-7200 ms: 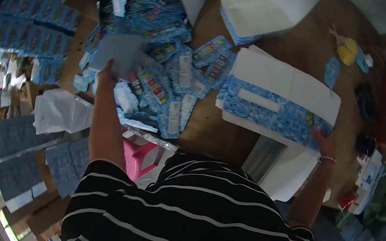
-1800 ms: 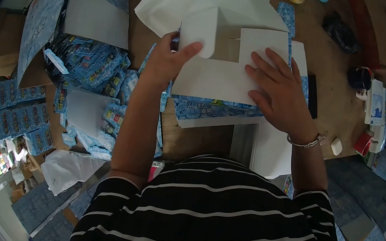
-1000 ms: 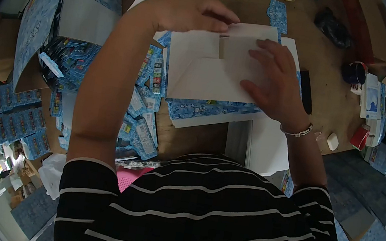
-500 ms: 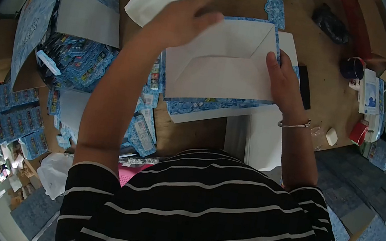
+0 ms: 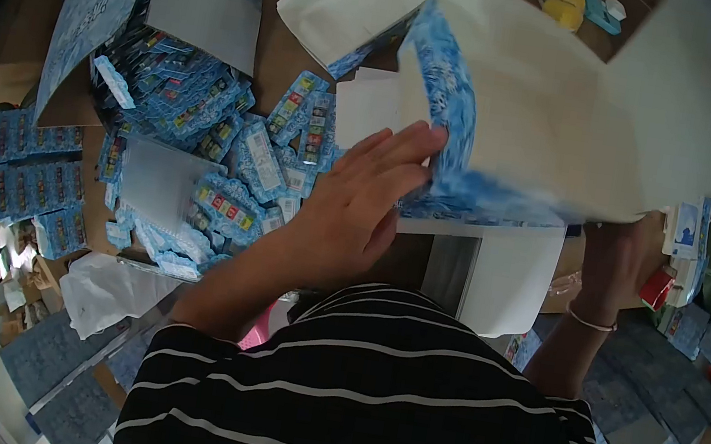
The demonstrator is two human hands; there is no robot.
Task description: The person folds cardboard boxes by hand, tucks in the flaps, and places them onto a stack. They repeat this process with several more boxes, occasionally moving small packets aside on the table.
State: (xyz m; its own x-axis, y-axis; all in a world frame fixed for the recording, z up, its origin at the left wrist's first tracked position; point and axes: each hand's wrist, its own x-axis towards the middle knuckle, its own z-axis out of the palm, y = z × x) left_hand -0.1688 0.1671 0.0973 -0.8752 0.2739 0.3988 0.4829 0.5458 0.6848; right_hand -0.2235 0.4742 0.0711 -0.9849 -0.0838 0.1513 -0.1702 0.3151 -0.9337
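An open cardboard box [image 5: 537,111], cream inside with blue printed sides, is tilted up in front of me and smeared by motion on its right. My left hand [image 5: 368,196] lies with outstretched fingers against the box's blue left side. At the lower right edge of the box is my right hand [image 5: 613,251], its fingers mostly hidden behind the cardboard. It appears to grip that edge. Beneath the box, a stack of white-edged card [image 5: 508,277] reaches the table's front edge. A white sheet of card [image 5: 363,108] shows left of the box.
A large blue carton [image 5: 202,15] full of printed packs stands at left, with loose packs [image 5: 259,157] spilling beside it. Another open box [image 5: 355,6] sits behind. A yellow object [image 5: 565,3] is at the back and a red packet [image 5: 657,287] at right.
The box has been lifted and tilted, its walls now standing up and swinging right. My left hand came down to its left side; my right hand moved right and under its edge.
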